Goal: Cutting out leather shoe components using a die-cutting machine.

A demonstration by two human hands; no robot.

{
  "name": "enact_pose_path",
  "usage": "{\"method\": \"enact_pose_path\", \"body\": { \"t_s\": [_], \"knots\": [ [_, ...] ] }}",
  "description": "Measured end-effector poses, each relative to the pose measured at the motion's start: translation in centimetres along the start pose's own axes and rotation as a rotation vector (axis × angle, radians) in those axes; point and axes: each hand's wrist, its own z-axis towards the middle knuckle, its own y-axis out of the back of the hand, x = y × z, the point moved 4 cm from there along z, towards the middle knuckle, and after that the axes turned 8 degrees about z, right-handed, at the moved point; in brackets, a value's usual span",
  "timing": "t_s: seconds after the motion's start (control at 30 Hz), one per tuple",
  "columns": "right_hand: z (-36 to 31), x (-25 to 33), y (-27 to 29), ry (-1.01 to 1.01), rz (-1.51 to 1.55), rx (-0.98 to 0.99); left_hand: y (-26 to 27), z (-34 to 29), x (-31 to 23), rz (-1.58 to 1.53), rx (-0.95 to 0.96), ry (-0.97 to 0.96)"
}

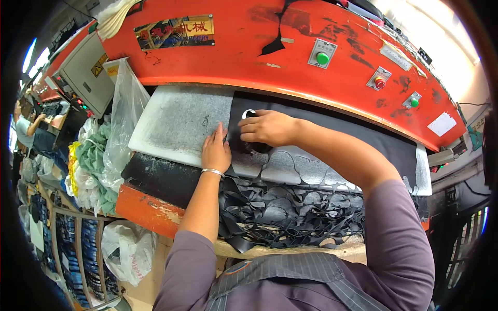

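Observation:
A black sheet of leather-like material (332, 129) lies over a pale, worn cutting board (176, 122), its left edge running between my hands. My right hand (270, 128) is closed around a curved metal cutting die (249, 112), whose bright rim shows past the fingers at the sheet's left part. Most of the die is hidden by that hand. Just left of it, my left hand (217, 153) rests flat, fingers stretched out, across the board by the sheet's left edge. Toward me, the sheet has cut-out holes and breaks into a tangle of black scrap strips (295, 217).
An orange press (238, 57) rises behind the board, with green buttons (322, 58) and a red knob (379, 83). Clear plastic (124, 103) hangs at the left above stuffed bags (91, 155). A white bag (128, 249) hangs lower left. Another person (27, 127) works far left.

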Motion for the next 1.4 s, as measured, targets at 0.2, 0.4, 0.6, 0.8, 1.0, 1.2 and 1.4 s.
{"method": "enact_pose_path", "body": {
  "t_s": [0.2, 0.4, 0.6, 0.8, 1.0, 1.2, 1.4],
  "knots": [
    [3.9, -1.9, -4.7, 0.114, 0.044, 0.331, -0.2, -0.4, 0.2, -0.092, 0.022, 0.076],
    [0.8, 0.2, -4.7, -0.371, 0.136, -0.021, -1.4, 0.3, 1.6, -0.165, 0.042, 0.055],
    [-5.1, 3.2, -8.7, -1.231, 0.42, -0.325, -1.4, 2.6, 1.4, -0.119, 0.111, 0.004],
    [-4.8, 3.3, -8.6, -1.196, 0.23, -0.506, -1.3, 2.8, 1.5, -0.107, 0.154, -0.029],
    [-4.7, 4.3, -9.1, -1.134, 0.095, -0.56, -0.7, 2.4, 1.4, -0.093, 0.204, -0.035],
    [-4.6, 4.2, -8.5, -1.093, 0.009, -0.608, -0.3, 2.9, 1.1, -0.018, 0.21, -0.038],
    [-5.7, 5.7, -6.5, -1.281, 0.196, -0.435, 0.3, 2.8, 0.5, 0.003, 0.153, -0.011]
  ]
}}
